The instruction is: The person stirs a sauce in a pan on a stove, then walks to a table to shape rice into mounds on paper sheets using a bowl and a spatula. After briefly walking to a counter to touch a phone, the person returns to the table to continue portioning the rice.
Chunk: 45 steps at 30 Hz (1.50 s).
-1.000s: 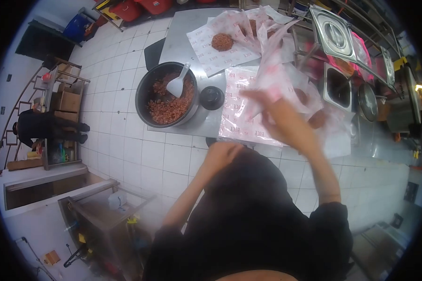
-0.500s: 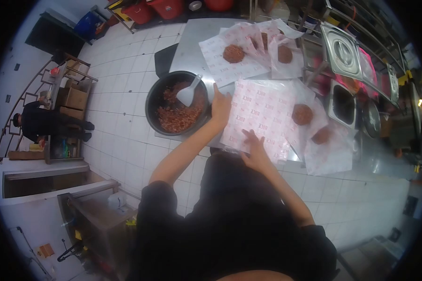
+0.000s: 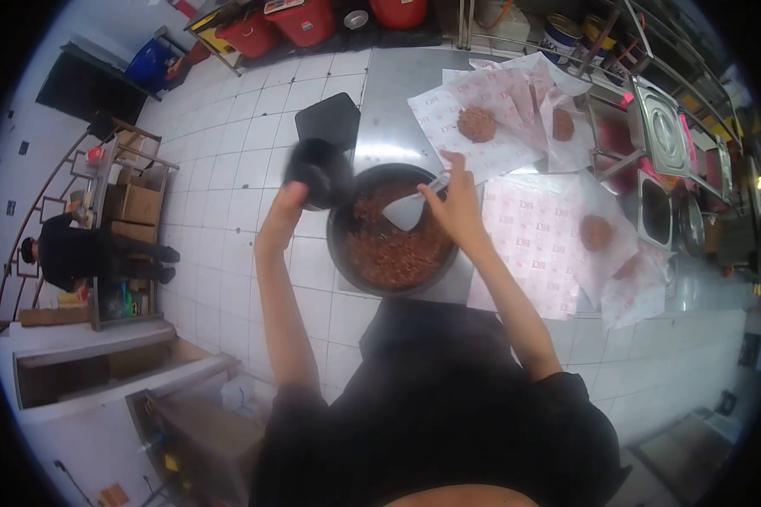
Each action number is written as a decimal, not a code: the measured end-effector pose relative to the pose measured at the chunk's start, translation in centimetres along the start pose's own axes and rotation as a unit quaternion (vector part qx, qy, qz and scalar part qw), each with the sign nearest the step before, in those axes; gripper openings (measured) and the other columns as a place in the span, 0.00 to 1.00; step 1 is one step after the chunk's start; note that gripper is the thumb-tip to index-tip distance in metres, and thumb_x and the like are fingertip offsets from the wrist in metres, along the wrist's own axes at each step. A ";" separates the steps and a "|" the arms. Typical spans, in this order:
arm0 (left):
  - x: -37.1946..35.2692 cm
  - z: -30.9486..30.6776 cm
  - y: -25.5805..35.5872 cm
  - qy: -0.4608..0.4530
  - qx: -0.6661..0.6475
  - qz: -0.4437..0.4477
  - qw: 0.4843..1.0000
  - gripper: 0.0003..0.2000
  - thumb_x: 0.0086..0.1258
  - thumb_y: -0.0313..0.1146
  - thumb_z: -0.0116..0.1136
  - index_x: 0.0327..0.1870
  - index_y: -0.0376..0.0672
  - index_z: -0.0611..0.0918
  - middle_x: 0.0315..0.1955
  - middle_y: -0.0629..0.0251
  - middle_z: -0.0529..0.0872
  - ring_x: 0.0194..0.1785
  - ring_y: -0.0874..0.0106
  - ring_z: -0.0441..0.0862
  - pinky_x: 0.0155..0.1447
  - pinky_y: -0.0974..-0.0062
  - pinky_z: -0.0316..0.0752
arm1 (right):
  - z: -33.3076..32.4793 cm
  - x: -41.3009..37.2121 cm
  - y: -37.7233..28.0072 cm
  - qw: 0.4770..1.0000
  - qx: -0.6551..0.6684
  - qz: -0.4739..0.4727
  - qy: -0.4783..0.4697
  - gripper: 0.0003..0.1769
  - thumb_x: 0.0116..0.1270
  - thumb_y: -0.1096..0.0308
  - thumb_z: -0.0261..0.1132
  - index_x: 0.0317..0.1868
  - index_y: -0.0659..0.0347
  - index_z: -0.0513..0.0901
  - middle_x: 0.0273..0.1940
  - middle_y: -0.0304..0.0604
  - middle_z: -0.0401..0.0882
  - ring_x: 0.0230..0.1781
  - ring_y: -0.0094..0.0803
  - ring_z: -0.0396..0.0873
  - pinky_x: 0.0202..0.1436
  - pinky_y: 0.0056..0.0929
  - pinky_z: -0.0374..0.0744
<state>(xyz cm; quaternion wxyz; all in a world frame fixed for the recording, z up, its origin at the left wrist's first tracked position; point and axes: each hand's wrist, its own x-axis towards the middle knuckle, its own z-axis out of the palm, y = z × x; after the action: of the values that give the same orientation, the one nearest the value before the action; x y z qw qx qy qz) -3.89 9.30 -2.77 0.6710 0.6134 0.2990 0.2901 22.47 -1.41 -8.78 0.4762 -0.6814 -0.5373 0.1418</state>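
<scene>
White scoop [image 3: 404, 211]: in the pot, blade down on the food, handle slanting up to about 1 o'clock (12 being away from the person). Leaning that way, it probably keeps the grip clear of the contents.
Right hand [image 3: 463, 207]: at the pot's 2 o'clock rim; thumb and forefinger closed lightly on the handle, the forefinger rather straight.
Pot [image 3: 336, 245]: deep, dark, directly before the person, likely set close to spare reaching. Reddish-brown grainy food [image 3: 397, 262] inside.
Left hand [image 3: 283, 218]: beyond the pot's 9 o'clock side, fingers curled on the near side of a black round piece [image 3: 319, 173]. Seems to have hold of it; too blurred to tell what it is. It hangs by the pot's 10 o'clock rim.
Paper sheets [image 3: 524, 237]: 3 o'clock of the pot. Rows of red print, looks like "RICE", first letter doubtful.
Brown patties [image 3: 476, 125]: on wrapper sheets from 1 round to past 3 o'clock, perhaps spread so as not to touch.
Steel table [image 3: 391, 139]: under it all.
Tins [image 3: 561, 34]: between 1 and 2 o'clock, lettering too small for me.
Red buckets [image 3: 304, 24]: far off, past 11.
Co-worker [image 3: 74, 253]: 9 o'clock, dark clothes, at another bench.
</scene>
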 end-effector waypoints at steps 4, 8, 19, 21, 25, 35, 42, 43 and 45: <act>4.4 -2.9 -5.5 0.002 -0.210 0.032 0.977 0.45 0.64 0.73 0.32 0.68 0.39 0.63 0.64 0.46 0.69 0.69 0.54 0.64 0.68 0.62 0.60 | 3.2 -0.5 -0.5 0.998 -0.004 -0.004 0.067 0.28 0.57 0.79 0.64 0.59 0.63 0.67 0.38 0.53 0.74 0.44 0.47 0.73 0.46 0.39 0.73; 11.0 -0.9 -9.3 -0.188 -0.398 -0.113 0.891 0.47 0.62 0.74 0.37 0.68 0.36 0.64 0.62 0.42 0.69 0.67 0.49 0.65 0.68 0.55 0.60 | 7.8 -3.1 -4.2 0.931 0.330 0.089 0.129 0.21 0.61 0.83 0.56 0.55 0.64 0.65 0.32 0.43 0.72 0.30 0.29 0.70 0.37 0.29 0.72; 9.0 -0.1 -11.6 -0.177 -0.396 -0.188 0.881 0.49 0.59 0.78 0.30 0.65 0.39 0.67 0.60 0.49 0.73 0.62 0.58 0.71 0.66 0.60 0.66 | 1.7 -5.2 -8.1 0.946 0.230 -0.166 -0.155 0.07 0.53 0.77 0.57 0.31 0.66 0.80 0.17 0.45 0.74 0.14 0.39 0.71 0.21 0.32 0.72; 10.5 1.6 -11.6 -0.161 -0.402 -0.281 0.856 0.51 0.56 0.79 0.33 0.64 0.38 0.68 0.57 0.48 0.75 0.59 0.58 0.73 0.64 0.60 0.68 | 2.2 -4.9 -6.3 0.948 0.196 -0.160 -0.191 0.07 0.51 0.77 0.57 0.31 0.66 0.80 0.18 0.45 0.75 0.14 0.39 0.71 0.21 0.32 0.72; 11.3 3.4 -13.9 -0.114 -0.338 -0.290 0.888 0.52 0.54 0.81 0.34 0.64 0.37 0.69 0.54 0.50 0.77 0.56 0.59 0.75 0.62 0.62 0.69 | 4.5 -3.9 -1.2 0.958 0.185 -0.175 -0.136 0.08 0.50 0.78 0.55 0.30 0.67 0.80 0.18 0.46 0.74 0.14 0.37 0.71 0.20 0.32 0.70; 6.9 4.9 -15.9 0.021 -0.393 -0.209 0.895 0.49 0.58 0.78 0.33 0.63 0.36 0.69 0.56 0.51 0.76 0.59 0.59 0.73 0.65 0.62 0.65 | 7.3 -6.7 -3.8 0.924 0.309 0.059 -0.217 0.06 0.55 0.76 0.54 0.26 0.65 0.78 0.22 0.43 0.76 0.21 0.33 0.77 0.29 0.29 0.73; 5.8 4.4 -14.7 -0.001 -0.364 -0.225 0.904 0.50 0.58 0.79 0.31 0.64 0.37 0.68 0.58 0.52 0.74 0.61 0.60 0.71 0.66 0.62 0.63 | 1.9 -4.6 -6.4 0.950 0.265 -0.161 -0.033 0.12 0.42 0.85 0.50 0.25 0.73 0.80 0.19 0.51 0.75 0.16 0.40 0.74 0.21 0.34 0.74; 5.7 4.4 -14.9 0.030 -0.378 -0.226 0.897 0.50 0.58 0.79 0.31 0.64 0.37 0.67 0.59 0.52 0.73 0.62 0.60 0.70 0.67 0.62 0.62 | 1.5 -4.3 -5.8 0.979 0.125 -0.156 0.042 0.11 0.44 0.86 0.50 0.24 0.72 0.80 0.20 0.50 0.77 0.15 0.39 0.74 0.20 0.32 0.74; 5.5 4.3 -15.1 0.059 -0.390 -0.229 0.890 0.51 0.58 0.79 0.30 0.65 0.37 0.67 0.60 0.53 0.72 0.63 0.61 0.69 0.67 0.62 0.61 | 2.6 -4.7 -2.8 0.994 0.067 -0.031 0.084 0.09 0.50 0.84 0.51 0.24 0.69 0.79 0.21 0.46 0.78 0.17 0.37 0.76 0.22 0.28 0.73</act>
<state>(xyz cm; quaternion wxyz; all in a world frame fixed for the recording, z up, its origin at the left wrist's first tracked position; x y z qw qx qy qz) 3.29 9.48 -17.81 0.8852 0.1982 0.3334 0.2570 17.12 -4.31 -9.35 0.5682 -0.6406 -0.5059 0.1044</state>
